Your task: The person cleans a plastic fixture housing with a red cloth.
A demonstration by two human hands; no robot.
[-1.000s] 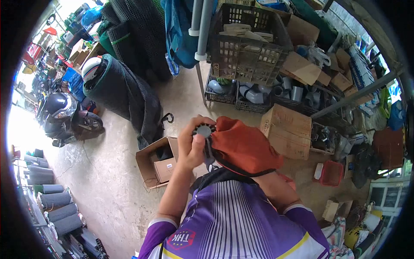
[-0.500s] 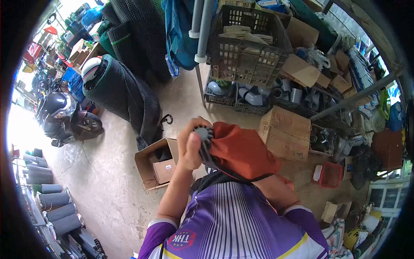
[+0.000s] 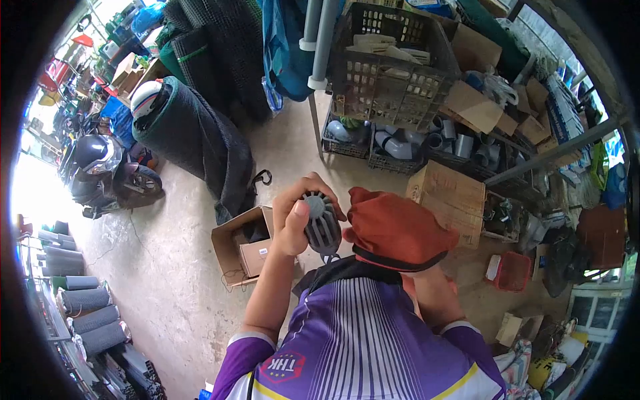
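Note:
My left hand [image 3: 293,223] is closed round a grey ribbed plastic strainer [image 3: 321,223] with a round cap and long slots, held up in front of my chest. To its right is a bunched rust-red cloth [image 3: 400,227] with a dark band along its lower edge. My right forearm [image 3: 430,293] runs up under this cloth, which hides nearly all of my right hand. A narrow gap lies between the strainer and the cloth.
An open cardboard box [image 3: 243,247] with a smaller box inside stands on the concrete floor. Beyond are a closed carton [image 3: 447,200], a black crate [image 3: 393,80], grey pipe fittings [image 3: 397,143] and a rolled dark mat [image 3: 193,140]. A red basket [image 3: 512,272] sits to the right.
The rust-red cloth has moved right, away from the strainer it was against. More of the strainer's slotted body now shows in my left hand.

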